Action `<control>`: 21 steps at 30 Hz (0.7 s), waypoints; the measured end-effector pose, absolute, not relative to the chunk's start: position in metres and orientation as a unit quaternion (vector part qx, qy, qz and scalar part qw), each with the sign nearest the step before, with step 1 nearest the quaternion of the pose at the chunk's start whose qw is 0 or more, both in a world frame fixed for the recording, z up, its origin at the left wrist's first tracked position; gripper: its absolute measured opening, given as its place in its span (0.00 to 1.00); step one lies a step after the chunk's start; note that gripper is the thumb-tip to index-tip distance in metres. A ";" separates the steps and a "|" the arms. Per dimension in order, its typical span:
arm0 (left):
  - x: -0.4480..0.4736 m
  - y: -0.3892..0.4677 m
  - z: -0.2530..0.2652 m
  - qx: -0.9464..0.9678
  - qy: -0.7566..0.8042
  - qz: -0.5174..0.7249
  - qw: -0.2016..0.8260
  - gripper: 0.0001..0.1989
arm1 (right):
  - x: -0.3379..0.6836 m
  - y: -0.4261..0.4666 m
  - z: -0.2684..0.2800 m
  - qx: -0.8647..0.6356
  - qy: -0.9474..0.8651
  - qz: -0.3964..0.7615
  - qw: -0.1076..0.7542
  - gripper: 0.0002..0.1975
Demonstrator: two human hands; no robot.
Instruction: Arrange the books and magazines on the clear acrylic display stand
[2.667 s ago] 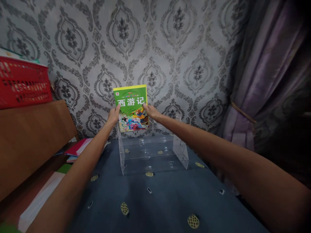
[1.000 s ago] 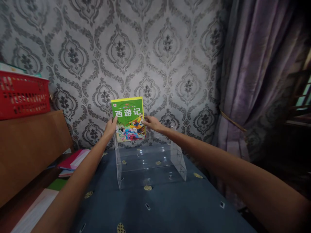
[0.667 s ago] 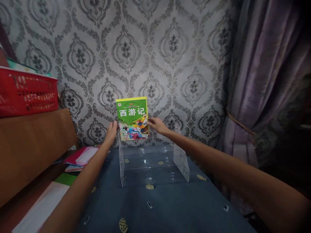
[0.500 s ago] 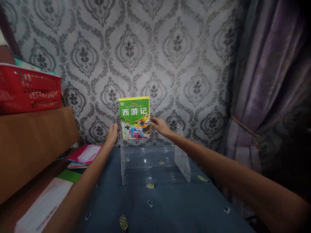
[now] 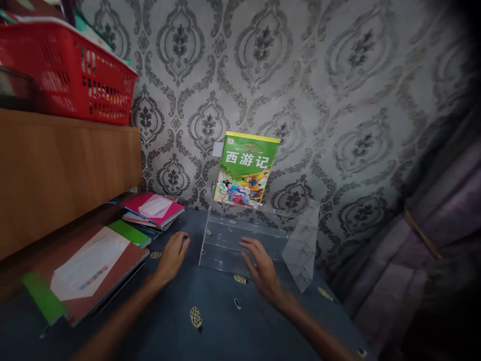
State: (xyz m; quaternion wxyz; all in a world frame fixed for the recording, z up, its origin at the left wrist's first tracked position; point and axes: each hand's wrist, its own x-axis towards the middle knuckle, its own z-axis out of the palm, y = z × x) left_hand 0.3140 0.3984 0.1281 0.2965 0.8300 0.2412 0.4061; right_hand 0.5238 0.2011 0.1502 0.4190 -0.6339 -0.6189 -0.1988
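A green book [image 5: 244,170] with a yellow top edge and white characters leans upright on the back tier of a clear acrylic stand [image 5: 300,250]. Neither hand touches it. My left hand [image 5: 173,255] is over the cloth, left of the stand and right of the book piles, with its fingers loosely bent and nothing visible in them. In front of the stand's lower tiers, my right hand [image 5: 263,268] has its fingers apart and holds nothing. A small white tab [image 5: 217,149] sticks out at the book's left side.
Books with a pink cover [image 5: 154,206] lie at the back left. Nearer is a pile with a brown cover [image 5: 124,265] and green books. A red basket [image 5: 108,95] sits on a wooden box [image 5: 75,170]. A curtain [image 5: 379,301] hangs at the right; patterned wallpaper is behind.
My right hand has let go of the book's right edge and drawn back toward me. The left hand has also come back from the stand. The view has turned left.
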 end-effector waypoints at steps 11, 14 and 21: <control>0.299 0.400 0.086 0.793 0.213 0.406 0.400 0.14 | 0.527 0.217 0.180 -0.675 -0.540 -0.255 0.434 0.12; 0.322 0.398 0.130 0.769 0.185 0.461 0.403 0.15 | 0.561 0.222 0.226 -0.694 -0.463 -0.303 0.461 0.14; 0.415 0.431 0.253 0.749 0.131 0.563 0.323 0.17 | 0.615 0.261 0.288 -0.744 -0.354 -0.254 0.507 0.25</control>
